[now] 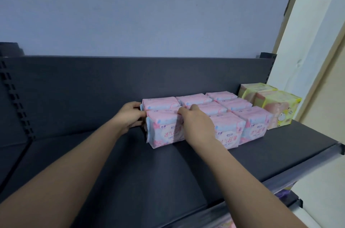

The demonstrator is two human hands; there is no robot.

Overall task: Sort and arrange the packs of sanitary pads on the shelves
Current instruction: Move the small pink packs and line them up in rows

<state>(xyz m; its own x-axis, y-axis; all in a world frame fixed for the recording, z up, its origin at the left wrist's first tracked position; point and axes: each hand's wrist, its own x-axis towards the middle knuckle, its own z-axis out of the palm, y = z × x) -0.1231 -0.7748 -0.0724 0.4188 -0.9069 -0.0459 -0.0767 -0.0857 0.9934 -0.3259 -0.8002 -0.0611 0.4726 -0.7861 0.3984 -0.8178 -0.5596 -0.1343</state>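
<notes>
In the head view, both of your hands are on one soft pink-and-white plastic pack of sanitary pads [164, 130], which stands at the front left corner of the pink block, just right of the frame's centre. Your left hand [130, 116] is curled round the pack's left end. Your right hand [196, 123] lies over its top right edge with the fingers bent down onto it, so the pack is clamped between the two (the fingertips are hidden behind the wrapping).

The pack sits upright on the dark grey metal shelf [130, 171], touching the neighbouring pink packs [255, 121] to its right and the one behind it. These stand in tidy rows running back toward the dark back panel [112, 82]. Further right in the frame, just beside the pink block, is a small group of yellow plastic packs [276, 110].

By colour, the sorting on this shelf looks largely done: pink with pink, yellow with yellow. What you're doing now reads as squaring the last pack into line. The whole left half of the shelf is bare, so more stock may belong there. At the bottom edge, a sliver of pink packaging [225, 225] shows on a lower shelf, too little to judge.
</notes>
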